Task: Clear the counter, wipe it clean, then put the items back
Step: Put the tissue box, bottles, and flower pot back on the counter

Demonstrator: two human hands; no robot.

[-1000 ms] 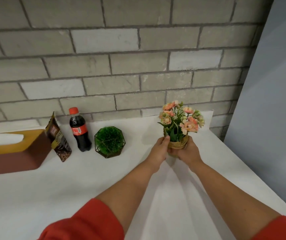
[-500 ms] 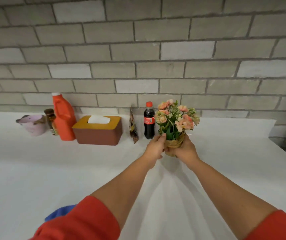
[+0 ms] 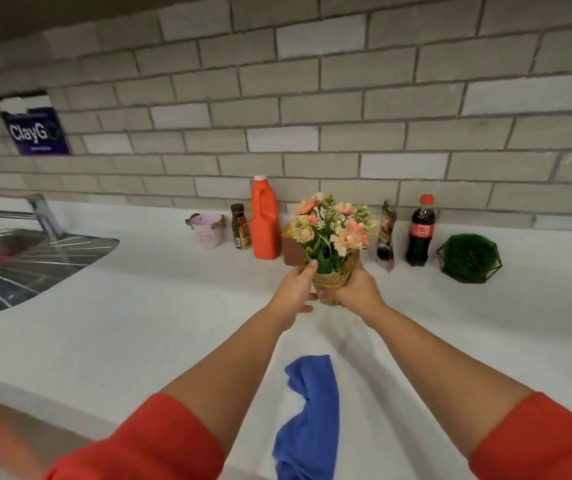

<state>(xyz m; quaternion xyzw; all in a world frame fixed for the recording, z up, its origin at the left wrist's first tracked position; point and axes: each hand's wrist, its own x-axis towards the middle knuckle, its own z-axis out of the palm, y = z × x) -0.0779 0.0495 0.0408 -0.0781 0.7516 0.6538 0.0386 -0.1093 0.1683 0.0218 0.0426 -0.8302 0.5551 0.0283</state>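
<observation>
Both my hands hold a small pot of pink and peach artificial flowers (image 3: 332,230) above the white counter (image 3: 139,306). My left hand (image 3: 296,289) grips the woven pot's left side and my right hand (image 3: 353,289) wraps its right side and base. A blue cloth (image 3: 308,410) lies on the counter near the front edge, between my forearms. Along the back wall stand a pink bucket (image 3: 206,230), a small brown bottle (image 3: 241,226), an orange jug (image 3: 264,220), a brown tissue box (image 3: 293,252) partly hidden behind the flowers, a dark snack pouch (image 3: 385,237), a cola bottle (image 3: 420,232) and a green moss ball in a wire frame (image 3: 469,258).
A steel sink (image 3: 18,265) with a tap (image 3: 40,213) sits at the left end of the counter. A grey brick wall (image 3: 312,116) runs behind it, with a blue sign (image 3: 35,131) at the left. The counter's front edge runs low across the left of the view.
The view has swung left, so the sink, bucket and jug came into sight. My hands carried the flower pot leftward, from the counter's right end to in front of the tissue box.
</observation>
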